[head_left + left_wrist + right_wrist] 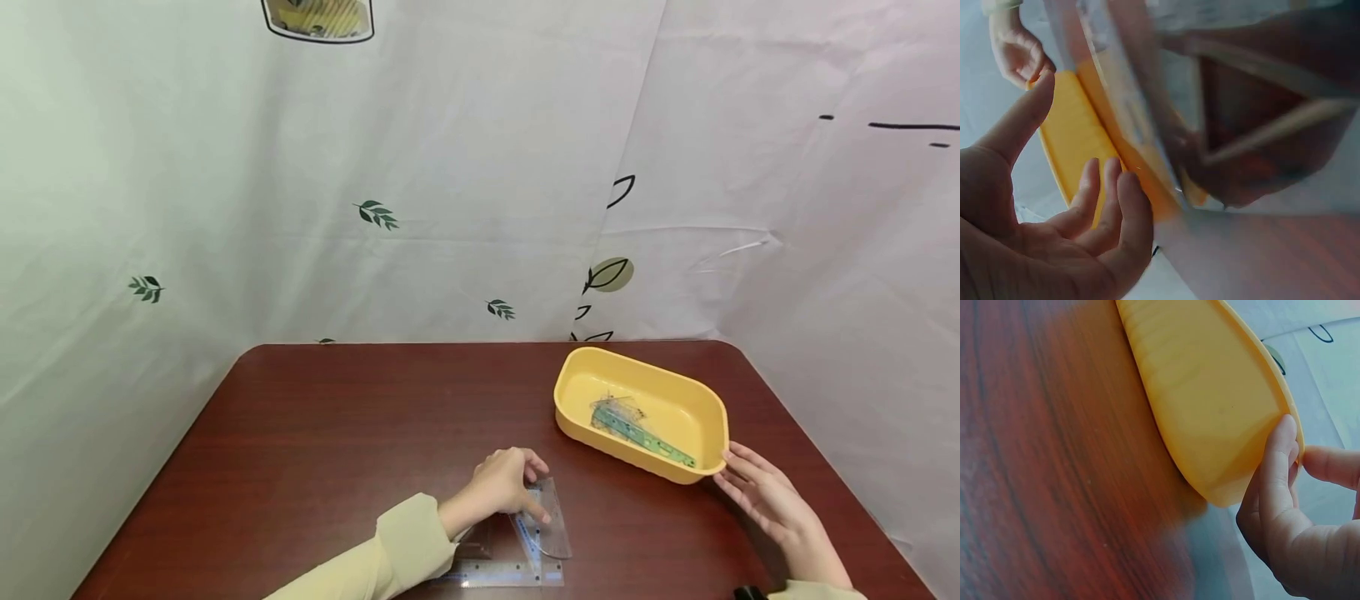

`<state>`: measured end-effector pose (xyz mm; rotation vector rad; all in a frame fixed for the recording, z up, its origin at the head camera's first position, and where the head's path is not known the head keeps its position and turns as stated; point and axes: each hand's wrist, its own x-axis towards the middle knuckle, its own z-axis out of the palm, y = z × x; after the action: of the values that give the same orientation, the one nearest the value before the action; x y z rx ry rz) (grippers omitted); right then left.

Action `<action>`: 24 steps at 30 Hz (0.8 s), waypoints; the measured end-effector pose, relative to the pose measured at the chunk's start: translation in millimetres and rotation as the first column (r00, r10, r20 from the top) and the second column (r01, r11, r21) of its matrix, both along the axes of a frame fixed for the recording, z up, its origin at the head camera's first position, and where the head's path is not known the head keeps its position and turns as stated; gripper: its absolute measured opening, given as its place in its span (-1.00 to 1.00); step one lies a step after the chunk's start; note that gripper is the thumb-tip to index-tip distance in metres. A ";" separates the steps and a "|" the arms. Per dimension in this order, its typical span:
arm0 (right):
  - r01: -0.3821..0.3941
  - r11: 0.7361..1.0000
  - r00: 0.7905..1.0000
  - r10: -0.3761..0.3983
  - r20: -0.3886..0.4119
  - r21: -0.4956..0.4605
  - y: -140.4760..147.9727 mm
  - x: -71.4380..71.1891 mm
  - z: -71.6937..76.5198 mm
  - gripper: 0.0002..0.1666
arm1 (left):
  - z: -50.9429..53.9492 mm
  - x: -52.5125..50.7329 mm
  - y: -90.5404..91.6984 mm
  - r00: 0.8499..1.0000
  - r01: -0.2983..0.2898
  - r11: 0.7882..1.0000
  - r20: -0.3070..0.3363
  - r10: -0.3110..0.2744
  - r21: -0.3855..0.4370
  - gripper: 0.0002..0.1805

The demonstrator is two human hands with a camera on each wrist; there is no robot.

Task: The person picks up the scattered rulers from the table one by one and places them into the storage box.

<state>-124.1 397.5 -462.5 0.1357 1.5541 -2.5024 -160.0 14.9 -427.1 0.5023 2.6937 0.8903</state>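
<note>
My left hand (pixel 501 487) is just above a clear protractor (pixel 553 525), thumb and fingers spread apart with nothing visibly held between them. A clear set square (pixel 528 546) overlaps it, and a clear straight ruler (pixel 504 573) lies along the table's near side. In the left wrist view, the left hand (pixel 1079 219) has its fingers slightly bent, beside blurred clear plastic. At its right end, the yellow basket (pixel 637 454) is pinched at the rim by my right hand (pixel 776 508). The right wrist view shows thumb and fingers of that hand (pixel 1291 519) on the basket's rim (pixel 1282 384).
Inside the basket are a green ruler (pixel 645 437) and several clear plastic pieces (pixel 611 403). The basket stands at the right of the dark red table (pixel 337 433), near its far edge. A pale patterned cloth (pixel 450 167) hangs behind and around the table.
</note>
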 end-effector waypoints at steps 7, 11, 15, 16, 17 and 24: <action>-0.034 0.999 0.999 0.033 -0.022 -0.032 0.9 -1.1 3.9 -0.62 | -9.1 6.0 -11.4 0.999 0.003 0.999 -0.053 -0.005 -0.051 -0.32; -0.025 0.999 1.000 0.024 -0.016 -0.020 0.9 -1.1 3.0 -0.63 | -11.5 7.9 -13.8 0.996 0.016 0.996 -0.087 -0.024 -0.093 -0.25; -0.009 1.000 1.000 0.009 -0.016 -0.006 1.0 -0.6 1.1 -0.63 | -12.1 10.4 -12.9 0.989 0.041 0.984 -0.136 -0.065 -0.173 -0.19; -0.007 1.000 1.000 0.007 -0.015 -0.005 0.9 -0.5 1.1 -0.63 | -12.7 11.1 -12.3 0.986 0.044 0.980 -0.152 -0.075 -0.195 -0.18; -0.007 1.000 1.000 0.007 -0.014 -0.006 0.7 -0.4 1.1 -0.63 | -13.4 11.8 -11.7 0.983 0.048 0.975 -0.165 -0.085 -0.216 -0.17; -0.005 1.000 1.000 0.005 0.003 0.010 -0.5 -0.2 0.4 -0.64 | -15.6 12.1 -8.8 0.977 0.039 0.959 -0.191 -0.095 -0.280 -0.20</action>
<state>-124.3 397.0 -462.1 0.1364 1.5636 -2.4899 -147.9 6.0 -442.7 0.6479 2.8996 0.4555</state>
